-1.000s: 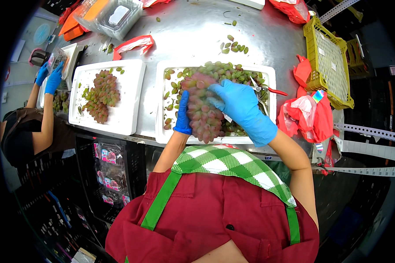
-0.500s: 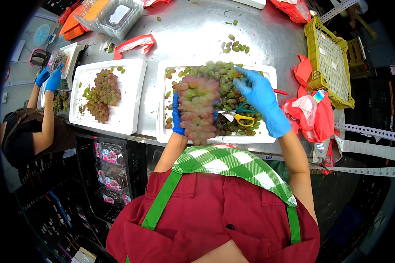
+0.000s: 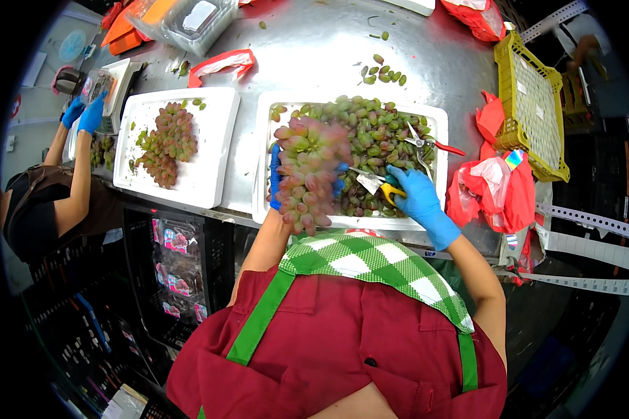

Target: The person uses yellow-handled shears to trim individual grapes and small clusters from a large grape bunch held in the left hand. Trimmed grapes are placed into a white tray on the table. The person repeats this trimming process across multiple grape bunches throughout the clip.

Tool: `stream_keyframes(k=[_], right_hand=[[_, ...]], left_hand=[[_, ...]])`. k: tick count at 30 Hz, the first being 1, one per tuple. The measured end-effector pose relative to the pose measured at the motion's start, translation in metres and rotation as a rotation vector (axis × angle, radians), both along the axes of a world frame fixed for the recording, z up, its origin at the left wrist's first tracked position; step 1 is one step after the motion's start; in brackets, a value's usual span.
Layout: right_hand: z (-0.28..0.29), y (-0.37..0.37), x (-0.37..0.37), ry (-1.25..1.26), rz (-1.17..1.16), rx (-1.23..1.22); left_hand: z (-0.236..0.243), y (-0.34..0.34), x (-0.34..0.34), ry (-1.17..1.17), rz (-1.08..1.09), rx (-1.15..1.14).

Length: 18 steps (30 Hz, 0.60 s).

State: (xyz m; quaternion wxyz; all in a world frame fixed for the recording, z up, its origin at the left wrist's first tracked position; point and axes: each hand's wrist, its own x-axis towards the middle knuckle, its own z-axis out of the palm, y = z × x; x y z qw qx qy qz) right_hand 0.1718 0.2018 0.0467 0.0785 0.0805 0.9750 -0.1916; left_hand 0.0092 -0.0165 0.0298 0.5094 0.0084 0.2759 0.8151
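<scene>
My left hand (image 3: 275,180), in a blue glove, is mostly hidden behind a big pinkish-green bunch of grapes (image 3: 306,174), which it holds up above a white tray (image 3: 262,133). Its fingertips show at the bunch's right side. To the right, my blue-gloved right hand (image 3: 419,204) grips the yellow handle of a pair of scissors (image 3: 391,193), whose blades point left toward the bunch. Under both hands lie many loose green grapes (image 3: 370,129) in the tray. Red-handled pruning shears (image 3: 421,143) rest on these grapes, just above my right hand.
Left stands another white tray (image 3: 213,146) with a grape bunch (image 3: 169,146). A yellow crate (image 3: 507,91) and crumpled red-white wrapping (image 3: 493,188) are at the right. Clear plastic boxes (image 3: 203,35) sit at the back left. A co-worker's gloved hands (image 3: 91,115) handle a box farther left.
My right hand has moved down from above the loose grapes and taken hold of the scissors, uncovering the pruning shears. The held bunch has shifted slightly left.
</scene>
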Motion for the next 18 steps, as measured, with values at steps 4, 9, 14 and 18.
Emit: stream_keyframes(k=[4,9,14,18], right_hand=[[0.030,0.015,0.003,0.057,-0.219,-0.586],[0.146,-0.006,-0.026,-0.039,-0.097,-0.642],[0.164,-0.025,-0.039,-0.196,-0.084,-0.461],[0.176,-0.028,-0.049,-0.277,0.034,-0.193]], left_hand=[[0.001,0.001,-0.005,0.197,0.007,-0.070],[-0.018,0.025,-0.006,0.607,0.066,-0.218],[-0.018,0.007,-0.010,-0.410,0.089,0.184],[-0.036,0.003,-0.009,-0.461,0.099,0.169]])
